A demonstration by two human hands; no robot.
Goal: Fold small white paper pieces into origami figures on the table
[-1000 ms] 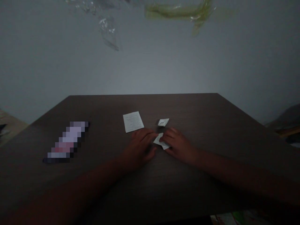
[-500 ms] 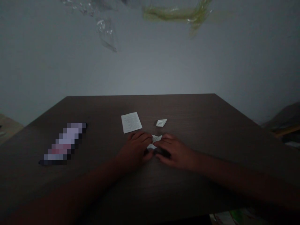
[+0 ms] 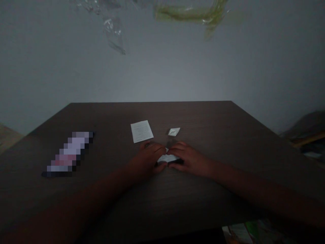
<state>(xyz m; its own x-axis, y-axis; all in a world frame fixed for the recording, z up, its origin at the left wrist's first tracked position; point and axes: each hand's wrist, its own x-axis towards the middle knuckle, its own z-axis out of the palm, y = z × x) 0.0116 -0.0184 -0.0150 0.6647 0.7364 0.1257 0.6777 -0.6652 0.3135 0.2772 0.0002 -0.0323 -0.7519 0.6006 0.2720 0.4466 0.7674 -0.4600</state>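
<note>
A piece of white printed paper (image 3: 167, 158) lies on the dark wooden table, mostly covered by my two hands. My left hand (image 3: 149, 157) curls over its left side, thumb and fingers on the paper. From the right, my right hand (image 3: 186, 157) holds the other side the same way, and the fingertips of both hands nearly meet. Just beyond them sits a small folded white paper piece (image 3: 174, 131), diamond-like in outline. A flat square sheet with printed text (image 3: 142, 131) rests past my left hand.
On the left of the table (image 3: 114, 118) lies a phone (image 3: 68, 154), its screen blurred out. A pale wall (image 3: 162, 74) rises behind the far edge, with clear plastic (image 3: 114, 34) and yellowish tape (image 3: 188, 14) on it.
My fingers have shifted on the paper; its near part now shows as a wider strip between my hands. The other papers and the phone have stayed put.
</note>
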